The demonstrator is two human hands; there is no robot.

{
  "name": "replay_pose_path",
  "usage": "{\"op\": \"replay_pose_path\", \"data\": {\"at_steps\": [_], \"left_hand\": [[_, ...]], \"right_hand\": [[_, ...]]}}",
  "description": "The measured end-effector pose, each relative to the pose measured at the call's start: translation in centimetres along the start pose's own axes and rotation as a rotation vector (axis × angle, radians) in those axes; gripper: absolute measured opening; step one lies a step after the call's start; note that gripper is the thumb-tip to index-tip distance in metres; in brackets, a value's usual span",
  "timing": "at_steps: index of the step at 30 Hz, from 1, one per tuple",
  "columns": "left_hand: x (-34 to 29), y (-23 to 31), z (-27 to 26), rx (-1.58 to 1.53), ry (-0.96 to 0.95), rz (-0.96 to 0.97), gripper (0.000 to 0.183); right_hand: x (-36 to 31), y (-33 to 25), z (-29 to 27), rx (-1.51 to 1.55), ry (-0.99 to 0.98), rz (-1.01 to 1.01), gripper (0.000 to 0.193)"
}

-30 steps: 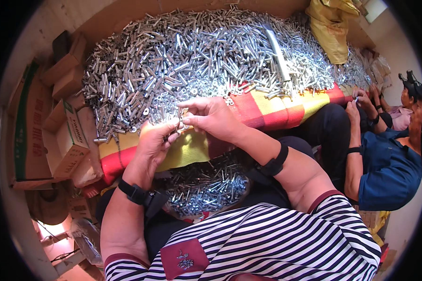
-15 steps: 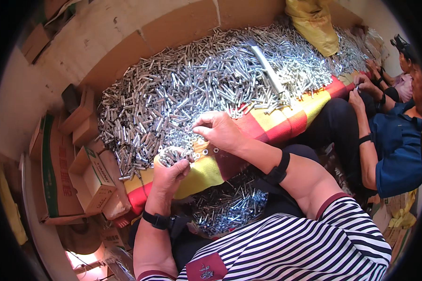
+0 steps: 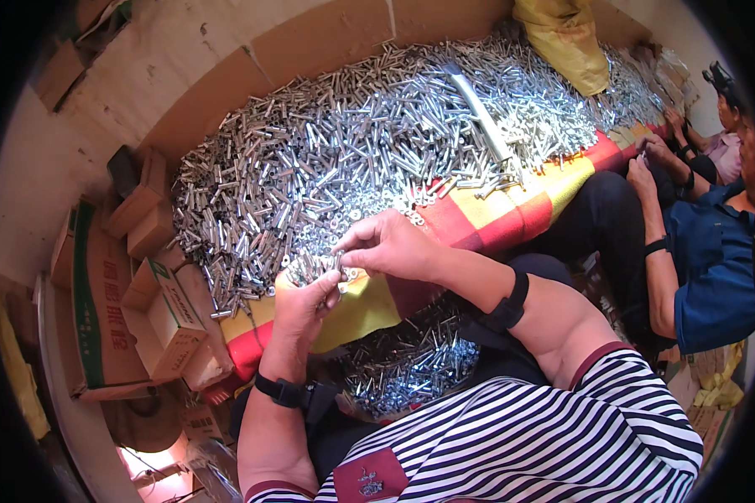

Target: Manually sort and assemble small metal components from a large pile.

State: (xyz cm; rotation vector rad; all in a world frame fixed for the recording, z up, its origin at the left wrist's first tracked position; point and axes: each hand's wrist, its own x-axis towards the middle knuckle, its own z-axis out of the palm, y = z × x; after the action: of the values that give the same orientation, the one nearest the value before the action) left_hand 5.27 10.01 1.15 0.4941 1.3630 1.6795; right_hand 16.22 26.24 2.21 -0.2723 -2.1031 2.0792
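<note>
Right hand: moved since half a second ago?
Yes. Against the checked cloth, the right hand has shifted slightly toward the person's body, bringing its fingertips close to the thumb of the left hand.

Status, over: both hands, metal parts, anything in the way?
Left hand holds metal parts. Right hand close by. Pile beyond; pale strip on it, away from hands.

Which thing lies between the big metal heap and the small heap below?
In the head view, the checked cloth lies there, partly hidden by the left hand and right hand.
</note>
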Motion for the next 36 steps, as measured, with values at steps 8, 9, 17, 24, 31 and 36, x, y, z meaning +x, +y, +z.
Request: {"op": "replay_pose_path", "data": {"at_steps": [8, 9, 17, 24, 31, 36], "left_hand": [[0.5, -1.0, -2.5, -0.365, -0.031, -0.296, 0.02], [0.4, -0.9, -2.2, -0.36, 0.001, -0.32, 0.019], [0.0, -0.2, -2.2, -0.154, 0.023, -0.21, 0.018], [-0.4, 1.2, -1.4, -0.095, 0.039, -0.182, 0.019], [-0.3, 1.2, -0.7, -0.035, 0.121, -0.174, 0.015], [0.4, -0.4, -2.8, -0.381, -0.021, -0.248, 0.015]], "right_hand": [[0.6, 1.2, -0.1, 0.441, 0.053, 0.217, 0.016], [0.7, 1.5, -0.1, 0.48, 0.065, 0.244, 0.018], [0.7, 1.1, 0.0, 0.492, 0.041, 0.297, 0.021], [0.8, 1.1, 0.2, 0.603, 0.009, 0.302, 0.02], [1.0, 0.0, -1.9, 0.729, 0.169, 0.176, 0.02], [0.9, 0.4, -0.8, 0.692, 0.057, 0.244, 0.021]]}}
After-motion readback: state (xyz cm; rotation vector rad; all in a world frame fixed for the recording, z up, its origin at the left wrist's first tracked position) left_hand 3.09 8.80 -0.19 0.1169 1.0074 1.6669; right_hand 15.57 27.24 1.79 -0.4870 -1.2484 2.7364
